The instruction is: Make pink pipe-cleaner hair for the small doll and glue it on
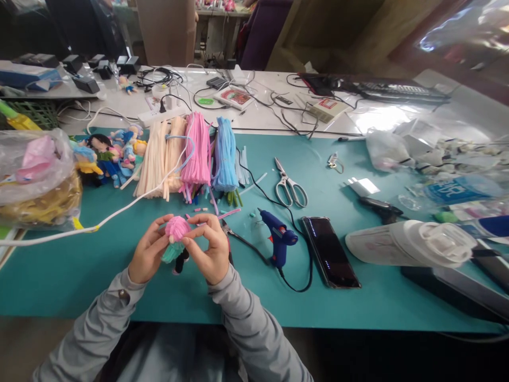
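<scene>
A small doll (177, 230) with pink hair, a mint-green body and dark legs is between my two hands, a little above the green mat. My left hand (149, 252) grips it from the left, thumb and fingers closed at its side. From the right, my right hand (209, 248) pinches at the pink hair with thumb and index finger. Just beyond my hands lie a pink fuzzy stem (229, 214) and small cut pieces. Pliers (225, 227) lie partly hidden behind my right hand.
Bundles of cream (153, 159), pink (196, 154) and blue stems (225, 156) lie ahead, with finished dolls (115, 151) to their left. Scissors (289, 187), a blue glue gun (278, 237), a phone (331, 252) and a white bottle (405, 243) lie rightward. A white cable (131, 204) crosses the left side.
</scene>
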`<state>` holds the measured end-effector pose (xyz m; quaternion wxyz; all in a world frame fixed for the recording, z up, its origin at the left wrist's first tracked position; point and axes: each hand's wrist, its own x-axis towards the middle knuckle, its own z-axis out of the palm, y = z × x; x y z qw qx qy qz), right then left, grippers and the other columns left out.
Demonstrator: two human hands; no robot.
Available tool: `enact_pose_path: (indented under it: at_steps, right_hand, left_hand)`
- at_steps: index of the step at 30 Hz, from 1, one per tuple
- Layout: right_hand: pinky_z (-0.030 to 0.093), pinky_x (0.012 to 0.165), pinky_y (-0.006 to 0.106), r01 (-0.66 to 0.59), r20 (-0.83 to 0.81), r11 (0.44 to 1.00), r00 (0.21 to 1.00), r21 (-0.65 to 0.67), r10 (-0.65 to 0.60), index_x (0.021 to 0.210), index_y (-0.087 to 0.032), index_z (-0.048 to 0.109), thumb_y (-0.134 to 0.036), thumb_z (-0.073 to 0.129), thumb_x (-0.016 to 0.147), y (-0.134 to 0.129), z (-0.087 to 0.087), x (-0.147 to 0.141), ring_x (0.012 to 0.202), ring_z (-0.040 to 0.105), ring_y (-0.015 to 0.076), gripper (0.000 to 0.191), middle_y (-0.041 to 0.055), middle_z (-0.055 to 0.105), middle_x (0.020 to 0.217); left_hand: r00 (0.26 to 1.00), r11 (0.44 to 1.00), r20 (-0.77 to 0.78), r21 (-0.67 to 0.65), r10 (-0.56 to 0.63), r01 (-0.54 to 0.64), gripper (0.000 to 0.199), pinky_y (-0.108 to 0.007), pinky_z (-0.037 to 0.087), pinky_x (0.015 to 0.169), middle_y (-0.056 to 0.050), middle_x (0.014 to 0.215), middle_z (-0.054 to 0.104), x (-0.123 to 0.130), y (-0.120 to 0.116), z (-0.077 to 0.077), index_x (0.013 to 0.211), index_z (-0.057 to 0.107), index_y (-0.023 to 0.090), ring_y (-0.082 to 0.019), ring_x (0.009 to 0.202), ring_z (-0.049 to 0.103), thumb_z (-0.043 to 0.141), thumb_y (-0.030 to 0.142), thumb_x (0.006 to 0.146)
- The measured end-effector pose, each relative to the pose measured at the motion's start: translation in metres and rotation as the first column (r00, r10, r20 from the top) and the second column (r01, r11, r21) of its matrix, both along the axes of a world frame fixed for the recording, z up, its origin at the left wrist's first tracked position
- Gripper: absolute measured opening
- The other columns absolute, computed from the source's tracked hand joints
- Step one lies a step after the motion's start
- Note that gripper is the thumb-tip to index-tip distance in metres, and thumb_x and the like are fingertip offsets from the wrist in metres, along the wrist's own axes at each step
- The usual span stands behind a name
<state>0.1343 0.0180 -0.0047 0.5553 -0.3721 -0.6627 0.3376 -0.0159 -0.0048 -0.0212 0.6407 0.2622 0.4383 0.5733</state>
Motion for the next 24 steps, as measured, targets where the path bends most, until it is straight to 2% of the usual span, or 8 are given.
enact_pose_path:
  at_steps: [8, 14, 17, 24]
  right_hand:
    - [0.047, 0.086, 0.040, 0.031, 0.087, 0.999, 0.996, 0.016, -0.032, 0.069, -0.022, 0.061, -0.019, 0.065, 0.080, 0.0006, -0.0024, -0.0022, 0.092, 0.061, 0.0218, 0.011, 0.0060, 0.066, 0.096]
    - [0.047, 0.085, 0.039, 0.058, 0.080, 0.998, 0.995, -0.024, -0.056, 0.067, -0.022, 0.058, -0.016, 0.064, 0.076, 0.0030, -0.0046, -0.0049, 0.090, 0.061, 0.0213, 0.013, 0.0055, 0.066, 0.093]
    - [0.047, 0.085, 0.039, 0.050, 0.065, 0.997, 0.997, -0.052, -0.047, 0.066, -0.022, 0.058, -0.015, 0.063, 0.075, 0.0034, -0.0051, -0.0056, 0.090, 0.061, 0.0212, 0.013, 0.0056, 0.067, 0.093]
    - [0.045, 0.089, 0.041, 0.027, 0.054, 0.997, 0.998, -0.068, -0.023, 0.066, -0.021, 0.060, -0.018, 0.063, 0.077, 0.0015, -0.0051, -0.0059, 0.091, 0.061, 0.0220, 0.012, 0.0062, 0.066, 0.094]
  left_hand:
    - [1.000, 0.999, -0.024, 0.032, 0.012, -0.011, 0.044, -0.030, 0.053, 0.077, -0.005, 0.094, 0.076, 0.0009, 0.0000, -0.0012, 0.110, 0.066, 0.021, -0.020, 0.084, 0.070, 0.081, 0.033, 0.070]
    - [0.996, 0.997, -0.076, 0.071, 0.042, -0.036, 0.040, -0.034, 0.050, 0.090, -0.007, 0.108, 0.073, 0.0012, -0.0006, -0.0038, 0.110, 0.065, 0.022, -0.023, 0.102, 0.067, 0.076, 0.029, 0.072]
    - [0.994, 0.992, -0.097, 0.124, 0.042, -0.030, 0.043, -0.038, 0.050, 0.092, -0.009, 0.112, 0.071, 0.0011, -0.0015, -0.0050, 0.113, 0.063, 0.021, -0.026, 0.106, 0.065, 0.072, 0.032, 0.072]
    - [0.958, 0.988, -0.268, 0.137, 0.104, -0.069, 0.046, -0.036, 0.050, 0.092, -0.009, 0.113, 0.070, 0.0051, -0.0040, -0.0006, 0.116, 0.059, 0.022, -0.024, 0.105, 0.066, 0.075, 0.026, 0.073]
